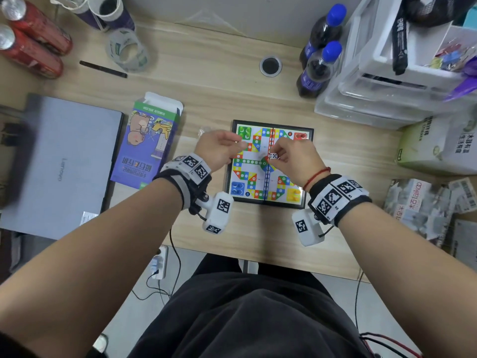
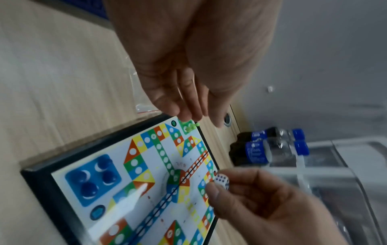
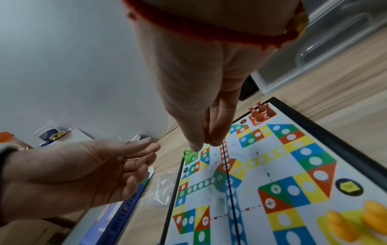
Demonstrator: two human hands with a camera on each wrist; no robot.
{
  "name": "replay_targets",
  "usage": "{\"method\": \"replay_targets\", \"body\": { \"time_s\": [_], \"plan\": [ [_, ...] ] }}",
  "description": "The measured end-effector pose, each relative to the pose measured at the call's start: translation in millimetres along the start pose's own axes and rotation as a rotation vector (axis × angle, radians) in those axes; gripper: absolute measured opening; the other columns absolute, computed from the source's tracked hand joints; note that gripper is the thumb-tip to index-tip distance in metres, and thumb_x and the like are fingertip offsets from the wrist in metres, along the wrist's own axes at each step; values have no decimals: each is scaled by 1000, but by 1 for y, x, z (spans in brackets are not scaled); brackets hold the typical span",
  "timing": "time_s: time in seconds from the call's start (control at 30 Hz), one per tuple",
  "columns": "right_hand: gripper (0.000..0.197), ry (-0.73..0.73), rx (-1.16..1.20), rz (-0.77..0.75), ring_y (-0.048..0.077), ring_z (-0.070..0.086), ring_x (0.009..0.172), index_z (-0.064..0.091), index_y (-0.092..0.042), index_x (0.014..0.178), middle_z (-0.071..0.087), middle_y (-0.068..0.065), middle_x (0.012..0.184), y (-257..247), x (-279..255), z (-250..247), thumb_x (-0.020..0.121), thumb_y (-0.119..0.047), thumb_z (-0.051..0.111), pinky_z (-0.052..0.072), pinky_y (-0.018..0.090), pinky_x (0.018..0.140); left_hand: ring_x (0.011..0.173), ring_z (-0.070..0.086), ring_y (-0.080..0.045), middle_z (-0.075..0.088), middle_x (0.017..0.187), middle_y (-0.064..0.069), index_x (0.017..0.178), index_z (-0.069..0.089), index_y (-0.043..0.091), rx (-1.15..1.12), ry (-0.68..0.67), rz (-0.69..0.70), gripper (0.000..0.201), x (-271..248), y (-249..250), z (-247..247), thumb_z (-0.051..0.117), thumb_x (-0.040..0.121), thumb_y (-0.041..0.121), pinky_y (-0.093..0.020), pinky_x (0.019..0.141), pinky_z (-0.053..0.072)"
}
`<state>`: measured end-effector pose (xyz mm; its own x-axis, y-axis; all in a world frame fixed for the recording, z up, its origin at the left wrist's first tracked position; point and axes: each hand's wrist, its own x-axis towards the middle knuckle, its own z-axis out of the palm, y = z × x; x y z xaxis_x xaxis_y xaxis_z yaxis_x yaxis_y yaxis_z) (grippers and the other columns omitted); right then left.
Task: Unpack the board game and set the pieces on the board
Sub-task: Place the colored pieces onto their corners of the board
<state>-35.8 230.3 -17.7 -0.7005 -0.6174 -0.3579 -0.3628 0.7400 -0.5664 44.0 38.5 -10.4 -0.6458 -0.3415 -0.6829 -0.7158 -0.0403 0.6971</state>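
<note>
The open ludo board [image 1: 307,161] lies flat on the desk in front of me. Green pawns [image 1: 244,132] fill its far-left corner, orange-red pawns [image 1: 300,136] the far-right, blue pawns [image 1: 237,188] the near-left, yellow pawns [image 1: 294,195] the near-right. Over the board's centre, my right hand [image 1: 275,157] pinches a white die [image 2: 222,180] between thumb and fingertips. My left hand [image 1: 238,144] hovers above the board's left edge near the green pawns [image 2: 189,127], fingers [image 2: 167,102] relaxed and holding nothing.
The purple game box [image 1: 149,140] lies open left of the board, with a clear plastic bag [image 1: 204,131] between them. A closed laptop [image 1: 59,166] sits far left. Two dark bottles [image 1: 320,60] and clear plastic drawers [image 1: 374,99] stand at the back right.
</note>
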Motion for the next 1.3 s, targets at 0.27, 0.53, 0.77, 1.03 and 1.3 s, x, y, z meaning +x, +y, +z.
{"method": "replay_targets", "body": {
  "time_s": [0.27,0.53,0.77,1.03,1.3],
  "plan": [
    [13,24,76,-136,9,57,64,73,-17,91,67,-2,77,-21,5,2,78,-22,72,52,25,68,72,64,-2,70,85,6,99,72,20,66,-183,26,17,-7,-7,22,73,86,31,-17,66,49],
    [16,62,45,-125,7,58,62,72,-20,94,63,-9,74,-9,7,0,80,-27,74,53,24,70,78,60,-12,71,104,-14,113,70,10,2,-170,9,26,0,-11,21,61,95,26,-28,67,55],
    [20,-11,-214,-4,24,62,88,70,-15,101,67,3,90,18,-2,3,85,-22,60,50,34,75,88,58,-14,64,102,1,105,62,21,531,261,130,22,12,-30,1,68,83,25,-19,73,40],
    [17,-56,-249,11,22,58,90,70,-23,98,56,-3,86,16,0,22,85,-30,62,44,29,66,117,40,-32,42,130,-10,125,47,25,803,567,-57,66,23,-49,-20,78,67,29,-41,87,43],
    [20,-63,-251,-1,21,58,89,69,-23,100,57,-2,90,17,4,28,85,-36,65,45,29,67,111,50,-29,50,121,-11,118,50,19,708,372,-80,45,32,-65,-32,69,78,16,-36,88,46]
  ]
}}
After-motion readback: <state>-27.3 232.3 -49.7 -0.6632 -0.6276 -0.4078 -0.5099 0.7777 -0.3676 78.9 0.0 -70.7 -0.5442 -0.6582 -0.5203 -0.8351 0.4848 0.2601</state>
